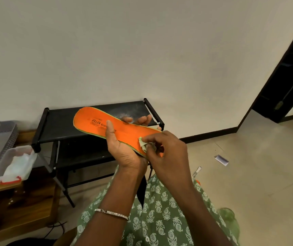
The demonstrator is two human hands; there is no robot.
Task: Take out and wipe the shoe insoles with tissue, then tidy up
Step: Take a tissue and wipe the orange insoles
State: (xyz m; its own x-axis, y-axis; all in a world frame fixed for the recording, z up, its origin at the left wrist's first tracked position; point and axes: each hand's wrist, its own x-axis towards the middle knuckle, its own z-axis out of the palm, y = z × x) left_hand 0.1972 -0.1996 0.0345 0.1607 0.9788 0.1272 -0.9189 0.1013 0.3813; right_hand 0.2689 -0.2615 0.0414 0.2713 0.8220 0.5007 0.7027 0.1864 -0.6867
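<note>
An orange insole (96, 121) with black print and a green edge is held flat in front of me, above a black shoe rack. My left hand (122, 150) grips it from below, thumb lying across the orange face and fingers showing past its far edge. My right hand (165, 150) pinches a small crumpled, greenish-white tissue (143, 143) and presses it on the insole's near end. No shoe is in view.
The black shoe rack (57, 125) stands against the wall. At left, a clear plastic box (5, 157) holding white tissues sits on a wooden table (0, 189). A white packet (221, 160) and a small metal tool (196, 171) lie on the tiled floor at right. A dark doorway (287, 86) is at far right.
</note>
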